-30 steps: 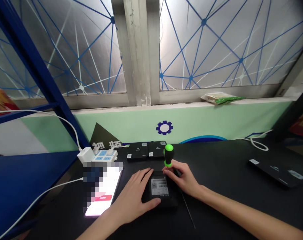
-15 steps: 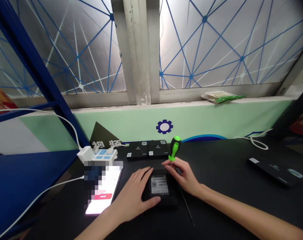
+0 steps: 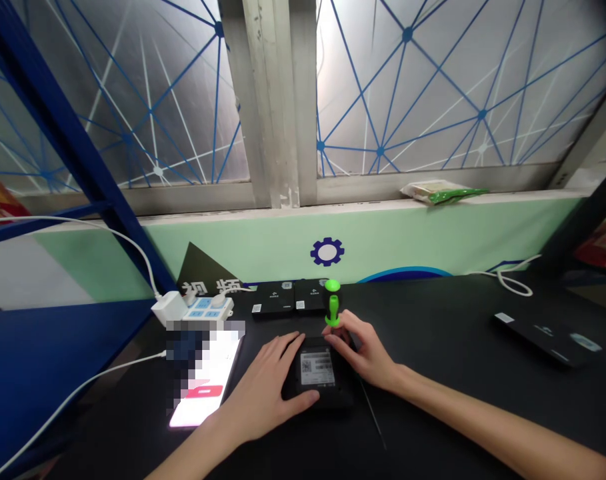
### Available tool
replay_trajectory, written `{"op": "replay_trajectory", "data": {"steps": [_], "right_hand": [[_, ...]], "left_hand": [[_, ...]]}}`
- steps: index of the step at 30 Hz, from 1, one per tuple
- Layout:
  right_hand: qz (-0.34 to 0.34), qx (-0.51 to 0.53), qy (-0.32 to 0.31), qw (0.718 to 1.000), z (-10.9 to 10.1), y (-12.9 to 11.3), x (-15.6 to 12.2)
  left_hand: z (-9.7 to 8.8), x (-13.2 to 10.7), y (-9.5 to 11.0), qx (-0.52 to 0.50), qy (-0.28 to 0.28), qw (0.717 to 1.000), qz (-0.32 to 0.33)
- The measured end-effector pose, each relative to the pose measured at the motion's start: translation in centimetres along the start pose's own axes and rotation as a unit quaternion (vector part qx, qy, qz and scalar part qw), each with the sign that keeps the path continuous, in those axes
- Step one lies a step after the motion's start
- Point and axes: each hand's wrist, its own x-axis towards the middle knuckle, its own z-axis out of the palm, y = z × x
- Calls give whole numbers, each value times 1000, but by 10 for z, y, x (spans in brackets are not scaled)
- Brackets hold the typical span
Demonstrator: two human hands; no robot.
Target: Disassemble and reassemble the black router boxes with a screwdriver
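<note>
A small black box (image 3: pixel 319 377) with a white label on its upturned face lies on the black table (image 3: pixel 433 373). My left hand (image 3: pixel 267 393) rests on its left side, fingers flat along the edge and thumb at the near corner. My right hand (image 3: pixel 365 353) pinches the shaft of a screwdriver with a green and black handle (image 3: pixel 332 303). The screwdriver stands nearly upright at the box's far right corner.
Two more black boxes (image 3: pixel 290 299) sit behind, against the wall. A lit phone (image 3: pixel 205 383) lies at left near a white power strip (image 3: pixel 195 310) with cables. A flat black device (image 3: pixel 545 330) lies at right. A thin dark rod (image 3: pixel 373 417) rests beside my right wrist.
The screwdriver handle tilted to the right half a second ago and now stands upright again, a little further left. My left hand has kept its hold on the box.
</note>
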Motion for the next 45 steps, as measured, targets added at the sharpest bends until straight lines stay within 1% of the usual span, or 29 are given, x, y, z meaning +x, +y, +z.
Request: {"op": "replay_trajectory", "data": {"steps": [2, 5, 7, 15, 19, 22, 26, 30, 37, 40, 45], "right_hand": [[19, 21, 5, 1000, 3, 3, 0], [50, 83, 34, 995, 5, 7, -1], [59, 101, 50, 992, 5, 8, -3], [44, 81, 69, 993, 1, 5, -5], [40, 127, 68, 989, 1, 4, -6], [52, 159, 78, 983, 2, 4, -6], [65, 148, 80, 984, 2, 6, -5], [70, 130, 79, 986, 3, 6, -5], [70, 103, 48, 991, 7, 7, -2], [91, 140, 61, 984, 10, 8, -1], [146, 213, 81, 963, 16, 10, 0]], "left_hand": [[1, 0, -1, -2, -2, 1000, 0], [1, 0, -2, -6, -3, 1000, 3], [1, 0, -2, -6, -2, 1000, 2], [-1, 0, 0, 0, -19, 1000, -15], [-1, 0, 0, -2, -21, 1000, -14], [-1, 0, 0, -3, -22, 1000, -11], [0, 0, -1, -6, -15, 1000, -6], [0, 1, -2, -5, -20, 1000, -8], [2, 1, -2, -1, -14, 1000, -10], [1, 1, -1, 0, -16, 1000, -12], [1, 1, 0, 5, -23, 1000, -15]]}}
